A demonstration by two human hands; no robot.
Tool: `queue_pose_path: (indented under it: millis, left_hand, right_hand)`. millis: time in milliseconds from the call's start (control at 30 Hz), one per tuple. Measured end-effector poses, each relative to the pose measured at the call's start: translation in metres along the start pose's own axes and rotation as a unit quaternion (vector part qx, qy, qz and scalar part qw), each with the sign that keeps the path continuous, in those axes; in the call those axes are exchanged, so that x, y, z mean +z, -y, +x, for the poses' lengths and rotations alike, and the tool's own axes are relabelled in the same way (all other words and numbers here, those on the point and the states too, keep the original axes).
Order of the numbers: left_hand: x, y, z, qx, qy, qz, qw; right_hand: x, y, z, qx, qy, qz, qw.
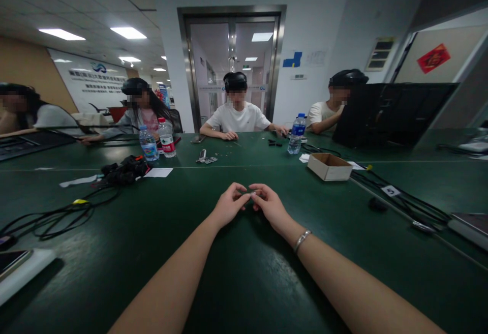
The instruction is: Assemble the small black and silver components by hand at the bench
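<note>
In the middle of the green table [244,273], my left hand [231,204] and my right hand [269,206] meet at the fingertips, just above the surface. Both have curled fingers, with thumb and forefinger pinched together. Anything between the fingertips is too small or too hidden to name. A silver bracelet [302,241] circles my right wrist. Beyond my hands, a small heap of grey bits [208,160] lies on the table.
An open cardboard box [330,167] stands right of my hands, near black cables [404,199] and a monitor [392,115]. Water bottles [148,145] and a black bundle [124,170] lie left. A phone [13,263] rests at the left edge. Several people in headsets sit opposite.
</note>
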State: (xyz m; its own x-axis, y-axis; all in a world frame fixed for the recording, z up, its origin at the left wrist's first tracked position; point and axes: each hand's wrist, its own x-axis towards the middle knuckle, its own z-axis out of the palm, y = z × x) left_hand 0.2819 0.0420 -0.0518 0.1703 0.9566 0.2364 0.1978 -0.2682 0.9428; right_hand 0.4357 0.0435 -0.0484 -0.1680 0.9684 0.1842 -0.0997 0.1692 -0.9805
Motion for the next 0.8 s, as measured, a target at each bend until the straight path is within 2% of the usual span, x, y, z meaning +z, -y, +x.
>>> queue_pose_path:
  millis: [100, 267, 333, 467, 567, 667, 733, 800]
  left_hand:
    - [0.001, -0.005, -0.004, 0.029, 0.059, 0.022, 0.998]
    - [0.003, -0.008, -0.006, 0.018, 0.067, 0.031, 0.997]
    - [0.003, -0.007, -0.006, 0.012, 0.054, 0.046, 0.997]
    - [0.003, -0.007, -0.007, 0.033, -0.011, 0.105, 0.994]
    - [-0.005, -0.008, -0.007, 0.047, -0.038, 0.165, 0.984]
    - [-0.032, -0.007, -0.007, -0.011, -0.089, 0.259, 0.962]
    - [-0.064, -0.004, -0.01, -0.072, -0.125, 0.328, 0.934]
    - [-0.106, 0.001, -0.02, -0.11, -0.139, 0.427, 0.887]
  right_hand:
    - [-0.002, -0.001, 0.001, 0.008, -0.007, 0.025, 1.0]
    - [-0.002, -0.002, 0.001, 0.018, -0.008, 0.048, 0.999]
    - [-0.002, -0.001, 0.001, 0.022, -0.011, 0.053, 0.998]
    - [-0.002, 0.001, 0.0, 0.036, -0.029, 0.06, 0.997]
    - [-0.002, 0.001, 0.0, 0.042, -0.029, 0.063, 0.997]
    - [-0.002, 0.0, 0.0, 0.044, -0.019, 0.06, 0.997]
    - [-0.002, 0.0, 0.0, 0.047, -0.01, 0.057, 0.997]
    - [-0.002, 0.0, 0.0, 0.049, -0.004, 0.055, 0.997]
